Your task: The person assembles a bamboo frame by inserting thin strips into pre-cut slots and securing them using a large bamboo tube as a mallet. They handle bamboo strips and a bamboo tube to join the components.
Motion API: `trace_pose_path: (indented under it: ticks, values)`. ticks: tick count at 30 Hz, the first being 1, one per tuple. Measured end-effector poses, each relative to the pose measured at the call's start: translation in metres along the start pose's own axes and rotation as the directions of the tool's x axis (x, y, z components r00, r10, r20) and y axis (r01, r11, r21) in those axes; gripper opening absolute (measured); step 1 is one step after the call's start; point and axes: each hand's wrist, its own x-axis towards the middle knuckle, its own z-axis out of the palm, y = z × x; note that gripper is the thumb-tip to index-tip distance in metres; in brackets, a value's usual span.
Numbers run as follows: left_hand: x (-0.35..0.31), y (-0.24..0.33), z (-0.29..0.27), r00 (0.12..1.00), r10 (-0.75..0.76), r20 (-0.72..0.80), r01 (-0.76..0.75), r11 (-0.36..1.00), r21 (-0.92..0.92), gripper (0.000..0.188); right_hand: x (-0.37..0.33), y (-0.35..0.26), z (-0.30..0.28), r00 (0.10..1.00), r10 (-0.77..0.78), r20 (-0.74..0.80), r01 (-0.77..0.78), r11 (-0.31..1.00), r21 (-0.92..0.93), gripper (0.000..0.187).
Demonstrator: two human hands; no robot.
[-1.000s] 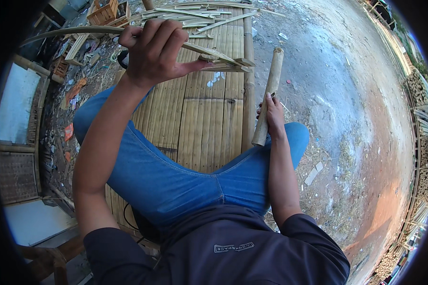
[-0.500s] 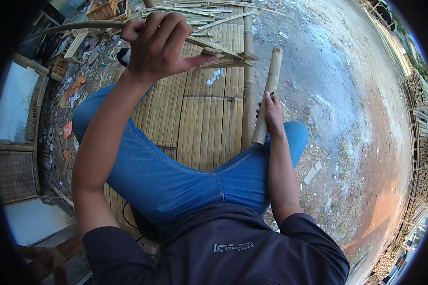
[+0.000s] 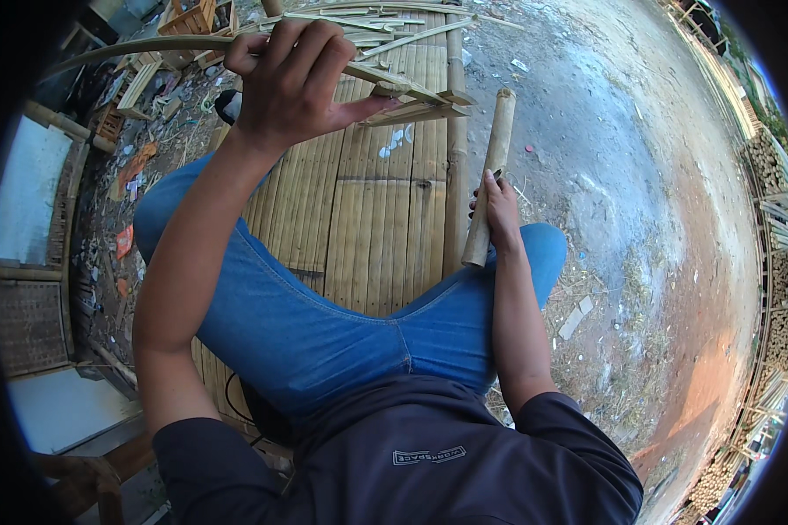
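I sit on a bamboo platform [image 3: 385, 219] beside bare dirt ground [image 3: 639, 201]. My left hand [image 3: 293, 83] is curled around a long strip [image 3: 149, 45], raised; my right hand [image 3: 502, 210] grips a bamboo pole [image 3: 490, 175] at my knee.

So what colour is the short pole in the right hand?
Pale tan, dry bamboo. The pole shows best in the head view, held by the right hand.

A platform of split bamboo slats [image 3: 372, 219] is seen underfoot, with loose bamboo strips [image 3: 385, 22] piled at its far end. Bare dirt ground [image 3: 622, 201] is spread to the right, where stacked poles [image 3: 775, 162] are lined up.
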Motion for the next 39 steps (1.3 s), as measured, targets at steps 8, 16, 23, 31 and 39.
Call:
trace_pose_path:
  ticks: [8, 16, 23, 31, 39]
  values:
    - [0.012, -0.005, -0.001, 0.999, 0.003, 0.051, -0.003, 1.000, 0.007, 0.064, 0.002, 0.003, -0.002, 1.000, -0.005, 0.017, 0.005, 1.000, 0.011, 0.043]
    - [0.028, 0.001, 0.004, 0.956, -0.160, 0.244, 0.182, 0.981, -0.067, 0.042, 0.000, 0.001, 0.000, 1.000, 0.003, 0.000, -0.003, 1.000, -0.013, 0.038]
    - [0.038, -0.010, 0.015, 0.928, -0.192, 0.320, 0.236, 0.966, -0.103, 0.040, 0.001, 0.002, 0.000, 1.000, 0.010, -0.001, -0.010, 1.000, -0.012, 0.038]
    - [0.059, -0.032, 0.007, 0.804, -0.337, 0.490, 0.427, 0.901, -0.080, 0.039, -0.001, 0.001, -0.001, 0.999, 0.038, -0.012, -0.038, 0.999, -0.008, 0.038]
    - [0.078, -0.068, -0.001, 0.618, -0.210, 0.758, 0.703, 0.579, -0.413, 0.055, -0.004, -0.002, 0.000, 0.999, 0.030, -0.035, -0.030, 1.000, -0.005, 0.039]
